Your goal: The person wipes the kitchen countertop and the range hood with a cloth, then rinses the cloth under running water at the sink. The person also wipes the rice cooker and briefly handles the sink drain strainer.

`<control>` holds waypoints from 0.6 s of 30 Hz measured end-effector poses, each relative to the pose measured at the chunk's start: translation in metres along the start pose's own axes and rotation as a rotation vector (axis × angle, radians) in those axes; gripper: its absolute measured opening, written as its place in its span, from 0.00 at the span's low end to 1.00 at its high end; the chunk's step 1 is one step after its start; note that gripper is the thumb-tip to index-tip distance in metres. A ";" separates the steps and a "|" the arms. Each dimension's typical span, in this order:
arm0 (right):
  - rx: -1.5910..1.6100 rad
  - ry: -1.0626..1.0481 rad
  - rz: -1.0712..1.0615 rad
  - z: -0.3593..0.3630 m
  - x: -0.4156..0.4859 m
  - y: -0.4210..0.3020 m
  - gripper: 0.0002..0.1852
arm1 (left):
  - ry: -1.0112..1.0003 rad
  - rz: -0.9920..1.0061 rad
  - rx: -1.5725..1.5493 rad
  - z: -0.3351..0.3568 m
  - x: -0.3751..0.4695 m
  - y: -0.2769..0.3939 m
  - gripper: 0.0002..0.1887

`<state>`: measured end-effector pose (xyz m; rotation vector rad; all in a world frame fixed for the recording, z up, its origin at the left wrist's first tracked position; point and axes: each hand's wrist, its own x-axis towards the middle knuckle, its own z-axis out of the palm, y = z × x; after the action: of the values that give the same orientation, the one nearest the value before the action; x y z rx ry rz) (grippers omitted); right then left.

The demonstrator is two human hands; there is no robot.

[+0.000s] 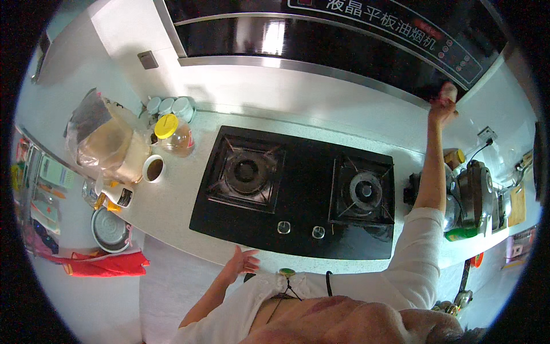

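My right hand [442,111] is raised to the lower right corner of the black glass range hood [343,51]. A small pale, pinkish patch shows at its fingertips, too blurred to tell whether it is a cloth or part of the hand. Low at the front edge of the pale counter [172,223], my left hand [242,263] has its fingers apart and nothing in them. Between my arms lies a black two-burner gas cooktop [300,180], with a left burner [245,170], a right burner [365,190] and two knobs at its front.
At left stand a yellow-lidded jar [176,137], a white cup [153,168] of dark contents, a plastic bag [105,137], a spray bottle [118,194] and lidded spice jars [180,107]. A red cloth [107,263] hangs below. To the right are a cooker [475,195] and a cutting board [517,206].
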<state>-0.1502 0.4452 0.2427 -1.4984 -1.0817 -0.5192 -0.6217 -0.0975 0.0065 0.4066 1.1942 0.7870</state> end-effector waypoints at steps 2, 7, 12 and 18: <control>-0.132 -0.030 0.070 0.002 0.010 0.015 0.26 | -0.010 -0.029 -0.004 0.002 0.004 -0.001 0.44; -0.224 0.044 0.139 0.006 0.001 -0.031 0.29 | -0.027 0.012 -0.020 -0.008 0.000 -0.011 0.43; 0.105 0.038 0.032 -0.003 -0.051 -0.103 0.31 | -0.038 0.043 -0.094 -0.024 -0.010 -0.019 0.43; 0.368 -0.246 -0.362 0.029 -0.152 -0.241 0.12 | -0.074 0.115 -0.077 -0.035 -0.023 0.000 0.47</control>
<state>-0.4332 0.4014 0.2394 -1.0644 -1.5641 -0.3599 -0.6579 -0.1185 0.0095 0.4405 1.0754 0.9067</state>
